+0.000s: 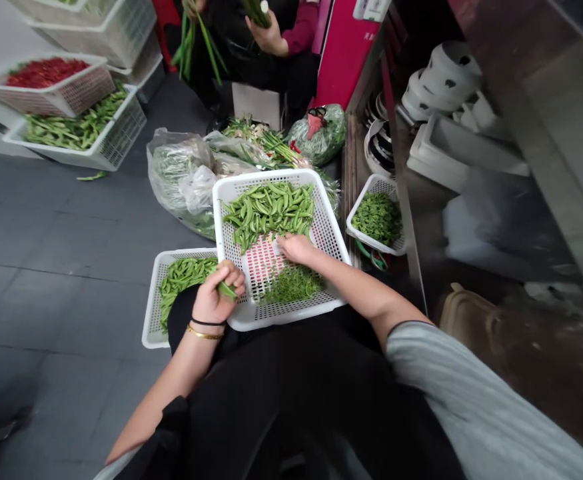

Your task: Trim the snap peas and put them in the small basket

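A white perforated plastic basket (284, 319) rests tilted on my lap. Pea pods (271, 208) are heaped at its far side, and small trimmed green bits (295, 285) lie in a pile at its near side. My left hand (216, 297), at the basket's left rim, is closed around a few pea pods (228, 291); how many is hidden by the fingers. Inside the basket, my right hand (296, 249) is between the two piles with its fingers drawn together. What those fingertips hold, if anything, cannot be made out.
On the floor at my left stands a second basket (151, 300) of pods. A small basket (351, 223) of leafy greens is at right, beside metal shelving. Bagged vegetables (176, 173) lie ahead. Stacked baskets (121, 140) stand far left. Another person's hand (271, 37) holds green stalks.
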`<state>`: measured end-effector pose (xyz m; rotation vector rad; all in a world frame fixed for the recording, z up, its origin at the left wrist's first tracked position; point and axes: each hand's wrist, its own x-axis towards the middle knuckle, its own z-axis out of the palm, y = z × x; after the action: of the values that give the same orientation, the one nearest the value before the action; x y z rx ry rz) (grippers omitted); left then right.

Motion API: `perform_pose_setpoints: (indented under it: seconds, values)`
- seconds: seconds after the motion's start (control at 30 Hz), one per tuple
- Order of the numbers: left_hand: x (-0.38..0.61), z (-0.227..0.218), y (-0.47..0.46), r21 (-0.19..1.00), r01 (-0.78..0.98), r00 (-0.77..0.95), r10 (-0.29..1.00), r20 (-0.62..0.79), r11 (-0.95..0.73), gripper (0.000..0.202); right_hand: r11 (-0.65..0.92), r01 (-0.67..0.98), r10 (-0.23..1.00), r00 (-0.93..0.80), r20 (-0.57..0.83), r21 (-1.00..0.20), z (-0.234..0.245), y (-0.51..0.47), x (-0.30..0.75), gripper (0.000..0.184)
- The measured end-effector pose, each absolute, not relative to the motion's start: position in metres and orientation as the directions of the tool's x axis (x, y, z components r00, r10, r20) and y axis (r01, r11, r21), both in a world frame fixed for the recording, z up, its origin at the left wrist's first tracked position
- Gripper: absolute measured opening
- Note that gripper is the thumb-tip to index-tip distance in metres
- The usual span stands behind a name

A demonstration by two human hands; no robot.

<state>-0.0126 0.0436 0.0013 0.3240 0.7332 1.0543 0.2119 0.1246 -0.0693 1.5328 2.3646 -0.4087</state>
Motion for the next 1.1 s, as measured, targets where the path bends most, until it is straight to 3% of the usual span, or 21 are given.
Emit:
perform_pose_setpoints:
  seconds: [0.2,0.4,0.77,0.83,0.9,0.97,1.03,1.1]
  values:
    - [-0.01,-0.018,0.031,0.573,-0.516,0.45,0.771,-0.45,0.637,0.015,0.394,0.918,0.826,-0.38,-0.417,-0.056,-0.097,0.138,0.204,0.033]
    - [-0.003,-0.024,0.028,0.481,-0.548,0.508,0.729,-0.459,0.685,0.023,0.375,0.926,0.856,-0.366,-0.366,-0.05,-0.094,0.118,0.222,0.033]
    - [-0.003,-0.014,0.006,0.561,-0.496,0.409,0.748,-0.522,0.663,0.018,0.398,0.909,0.87,-0.417,-0.263,-0.123,-0.078,0.115,0.2,0.03]
    - [-0.001,-0.02,0.009,0.561,-0.478,0.369,0.734,-0.57,0.676,0.022,0.416,0.891,0.876,-0.447,-0.18,-0.183,-0.065,0.092,0.198,0.03]
    - [0.004,-0.028,0.013,0.569,-0.462,0.332,0.727,-0.601,0.68,0.024,0.48,0.807,0.854,-0.519,-0.025,-0.345,-0.053,0.064,0.195,0.026]
    - [0.011,-0.033,0.016,0.585,-0.47,0.317,0.745,-0.587,0.661,0.025,0.587,0.623,0.785,-0.594,0.176,-0.518,-0.042,0.037,0.192,0.021]
    - [0.015,-0.036,0.018,0.606,-0.499,0.306,0.78,-0.546,0.62,0.027,0.668,0.457,0.711,-0.624,0.323,-0.587,-0.035,0.017,0.19,0.018]
    - [0.015,-0.036,0.019,0.633,-0.525,0.272,0.817,-0.509,0.569,0.029,0.68,0.402,0.701,-0.601,0.384,-0.613,-0.031,0.008,0.191,0.018]
